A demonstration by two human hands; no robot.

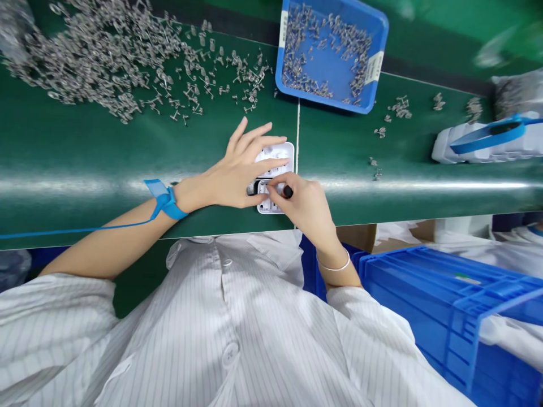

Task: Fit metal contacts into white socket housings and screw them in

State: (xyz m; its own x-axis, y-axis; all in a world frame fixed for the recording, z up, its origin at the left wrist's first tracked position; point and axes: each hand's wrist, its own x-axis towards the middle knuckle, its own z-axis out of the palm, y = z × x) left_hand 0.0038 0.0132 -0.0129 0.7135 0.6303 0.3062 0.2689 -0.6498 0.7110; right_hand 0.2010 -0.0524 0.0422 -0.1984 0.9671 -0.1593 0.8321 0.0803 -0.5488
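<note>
A white plastic case (289,151) with small inner compartments lies near the table's front edge, partly covered by both hands. My left hand (242,169) rests over its left side with the fingers spread, thumb and index fingertips touching the case. Over the lower part of the case, my right hand (303,204) is pinched at thumb and index finger; what sits between those fingertips is too small to make out. A black round-ended tool (288,192) shows against the right palm, tucked under the curled fingers.
Metal springs (106,56) spread across the table's back left. A blue tray (331,103) of springs stands at the back. Small spring clusters (401,107) and white containers with a blue strap (487,138) are right. Blue crates (424,294) stand below the table.
</note>
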